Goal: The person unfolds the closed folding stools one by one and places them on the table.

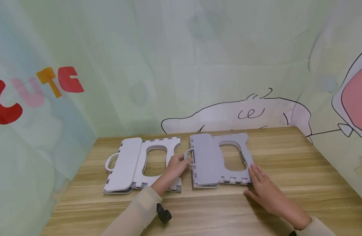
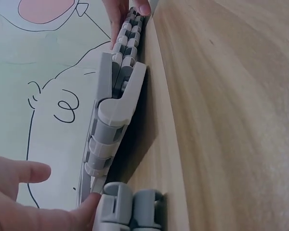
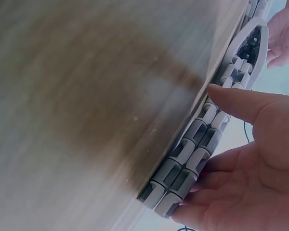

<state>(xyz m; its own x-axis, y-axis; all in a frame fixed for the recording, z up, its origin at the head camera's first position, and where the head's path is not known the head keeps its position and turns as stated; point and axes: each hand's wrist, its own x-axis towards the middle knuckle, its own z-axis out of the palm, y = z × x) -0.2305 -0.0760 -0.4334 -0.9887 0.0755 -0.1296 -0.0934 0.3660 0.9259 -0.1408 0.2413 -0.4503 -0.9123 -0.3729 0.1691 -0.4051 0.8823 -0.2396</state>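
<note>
Two folding step stools lie folded flat, side by side on a wooden table. The right one is a light grey folding stool with a small loop handle on its left side. At that handle is my left hand; in the left wrist view a fingertip touches the handle's end while another digit stands apart. My right hand rests at the stool's right edge, fingers extended, with the thumb spread to the near side. The other is a white folding stool, partly hidden behind my left hand and forearm.
The wooden table meets a printed fabric backdrop at its far edge. The white stool's loop handle sticks out to the left. A narrow gap separates the two stools. A black strap end hangs from my left wrist.
</note>
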